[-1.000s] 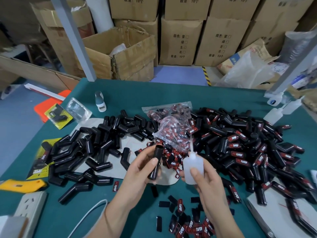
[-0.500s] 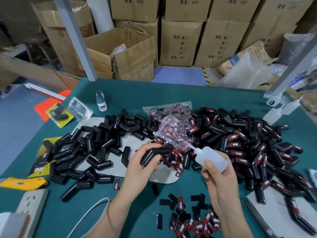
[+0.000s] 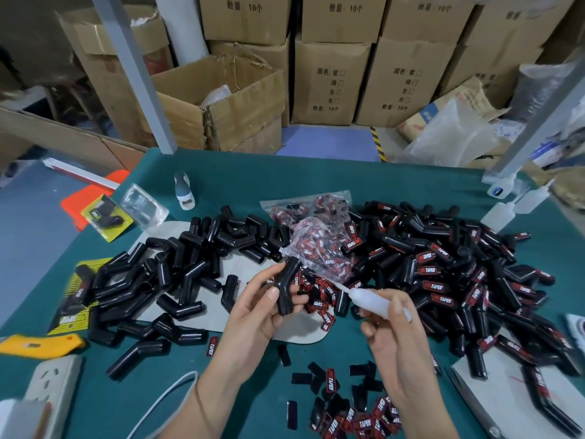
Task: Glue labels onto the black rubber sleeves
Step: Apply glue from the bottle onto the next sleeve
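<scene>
Sleeves of black rubber cover most of the green bench (image 3: 316, 172), and everything below is placed relative to the bent sleeve (image 3: 286, 288) held up near the bench's middle. To its right spreads the largest heap, the labelled sleeves (image 3: 443, 274) with red-and-black tags facing up. To its left lies the smaller heap of bare sleeves (image 3: 164, 280), partly on a pale cardboard sheet (image 3: 304, 331). Just behind it and to the right sits a clear plastic bag of labels (image 3: 313, 236); nearer the person, below it, loose labels (image 3: 348, 416) are scattered on the bench.

The left hand (image 3: 253, 315) grasps the bent sleeve upright, thumb on its lower leg and fingers wrapped behind, leaving the upper leg bare toward the right. The right hand (image 3: 392, 340) is clenched round a small white glue bottle (image 3: 376, 304), whose thin nozzle points left at the sleeve, near it but not touching.

Judging by its look, the sleeve is light, soft and springy, with a slightly glossy skin that may slip a little. Holding it at the elbow and lower leg seems best: firmly enough to stop it rolling, gently enough not to flatten the face that takes the label. A label is thin and small and probably wants a fingertip pinch at its edges, clear of wet glue.
</scene>
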A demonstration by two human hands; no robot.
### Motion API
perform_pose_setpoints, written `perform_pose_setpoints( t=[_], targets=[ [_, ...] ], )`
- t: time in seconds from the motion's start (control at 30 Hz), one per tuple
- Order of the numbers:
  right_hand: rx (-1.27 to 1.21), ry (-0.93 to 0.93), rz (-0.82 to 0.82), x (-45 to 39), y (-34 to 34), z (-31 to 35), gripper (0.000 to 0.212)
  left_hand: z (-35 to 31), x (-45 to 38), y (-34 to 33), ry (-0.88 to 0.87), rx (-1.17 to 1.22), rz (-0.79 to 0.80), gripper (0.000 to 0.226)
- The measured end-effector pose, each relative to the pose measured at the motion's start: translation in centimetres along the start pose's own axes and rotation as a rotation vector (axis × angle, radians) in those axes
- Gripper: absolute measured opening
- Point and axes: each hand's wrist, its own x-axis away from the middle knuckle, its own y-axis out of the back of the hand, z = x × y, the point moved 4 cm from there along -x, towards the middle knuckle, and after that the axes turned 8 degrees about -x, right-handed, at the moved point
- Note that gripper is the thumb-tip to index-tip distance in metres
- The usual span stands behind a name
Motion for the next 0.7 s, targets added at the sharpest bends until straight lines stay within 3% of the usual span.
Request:
perform_pose_setpoints(
  t=[0.13, 0.3, 0.7],
  targets=[
    [0.021, -0.069, 0.06, 0.1, 0.5, -0.4, 0.027, 0.3, 0.3, -0.5, -0.002, -0.008, 0.092, 0.052],
    [0.056, -0.065, 0.03, 0.1, 0.9, -0.1, 0.056, 0.3, 0.5, -0.3, -0.027, -0.044, 0.118, 0.055],
    [0.097, -0.037, 0.035, 0.3, 0.4, 0.9, 0.055, -0.3, 0.9, -0.6, -0.1, -0.047, 0.176, 0.057]
  ],
)
